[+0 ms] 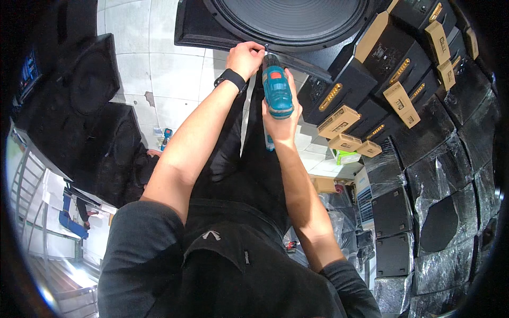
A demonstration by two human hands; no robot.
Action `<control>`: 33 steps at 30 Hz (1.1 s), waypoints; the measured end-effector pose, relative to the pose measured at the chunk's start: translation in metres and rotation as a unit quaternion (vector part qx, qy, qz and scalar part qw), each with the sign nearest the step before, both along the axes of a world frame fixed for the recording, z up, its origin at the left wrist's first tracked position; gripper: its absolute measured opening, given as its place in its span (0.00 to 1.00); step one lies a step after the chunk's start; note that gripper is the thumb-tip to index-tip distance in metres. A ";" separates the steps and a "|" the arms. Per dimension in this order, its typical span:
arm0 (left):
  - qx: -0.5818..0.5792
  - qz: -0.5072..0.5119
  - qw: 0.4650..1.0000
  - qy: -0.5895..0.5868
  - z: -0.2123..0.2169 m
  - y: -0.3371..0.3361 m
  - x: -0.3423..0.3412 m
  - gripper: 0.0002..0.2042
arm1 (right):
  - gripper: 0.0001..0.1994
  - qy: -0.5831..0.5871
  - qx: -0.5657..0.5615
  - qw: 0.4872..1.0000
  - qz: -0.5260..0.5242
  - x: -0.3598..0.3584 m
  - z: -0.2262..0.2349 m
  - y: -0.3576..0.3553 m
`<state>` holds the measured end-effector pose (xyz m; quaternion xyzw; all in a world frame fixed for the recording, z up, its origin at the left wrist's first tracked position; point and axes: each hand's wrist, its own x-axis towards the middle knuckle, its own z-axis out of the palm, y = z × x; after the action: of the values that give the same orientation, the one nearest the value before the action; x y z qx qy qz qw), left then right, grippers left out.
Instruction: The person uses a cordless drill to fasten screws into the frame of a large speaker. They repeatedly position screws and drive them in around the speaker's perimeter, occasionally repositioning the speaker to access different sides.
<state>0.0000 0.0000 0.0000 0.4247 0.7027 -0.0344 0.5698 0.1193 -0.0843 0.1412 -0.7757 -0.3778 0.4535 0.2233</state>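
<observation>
My right hand [282,126] is wrapped round the grip of a teal cordless drill [278,94] with a red patch on top. The drill's dark chuck points away from me, at the near edge of a large black speaker [204,29] with a round cone [291,18]. Just left of the chuck, my left hand [247,59] has its fingers pinched together by the speaker's edge. Whatever lies between those fingertips is too small to make out. A dark band [231,79] sits on my left wrist.
Black speaker cabinets [90,74] stand at the left, near another person's hand [154,152] and a second teal drill [167,135]. On the right are stacked cabinets [366,79], several small cardboard boxes [339,121] and film-wrapped black units [440,175]. Pale tiles [169,79] cover the floor.
</observation>
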 end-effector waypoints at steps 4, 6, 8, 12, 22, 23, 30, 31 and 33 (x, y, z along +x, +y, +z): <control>0.040 0.029 0.998 0.025 0.008 0.000 0.005 0.14 | 0.45 -0.056 0.099 0.993 0.016 0.005 -0.005 0.001; 0.087 0.039 0.994 0.057 0.016 -0.005 -0.001 0.13 | 0.45 -0.061 0.086 0.994 0.021 0.005 -0.002 0.001; 0.098 0.029 0.991 0.083 0.019 -0.005 -0.009 0.14 | 0.45 -0.064 0.056 0.996 0.022 0.006 0.001 -0.001; 0.193 -0.027 0.968 0.160 0.023 -0.002 -0.027 0.12 | 0.46 -0.038 0.050 0.998 0.017 0.010 -0.001 -0.001; 0.370 -0.003 0.858 0.357 -0.023 0.063 -0.115 0.63 | 0.42 0.066 -0.094 0.993 -0.041 0.017 0.014 0.000; 0.355 0.013 0.867 0.350 -0.029 0.069 -0.127 0.65 | 0.42 0.051 -0.097 0.993 -0.033 0.016 0.014 0.001; 0.419 -0.062 0.864 0.271 -0.038 0.067 -0.138 0.42 | 0.45 0.013 -0.024 1.000 0.013 0.014 0.004 -0.003; 0.488 -0.077 0.831 0.257 -0.033 0.062 -0.129 0.36 | 0.46 0.007 -0.018 1.000 0.018 0.014 0.004 -0.005; 0.469 -0.089 0.876 0.070 -0.023 0.051 -0.097 0.09 | 0.47 -0.004 -0.007 1.000 0.027 0.015 0.003 -0.008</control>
<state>-0.0966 0.0506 -0.0229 0.6996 0.6336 0.2189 0.2475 0.1341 -0.0920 0.1438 -0.7686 -0.3967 0.4585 0.2038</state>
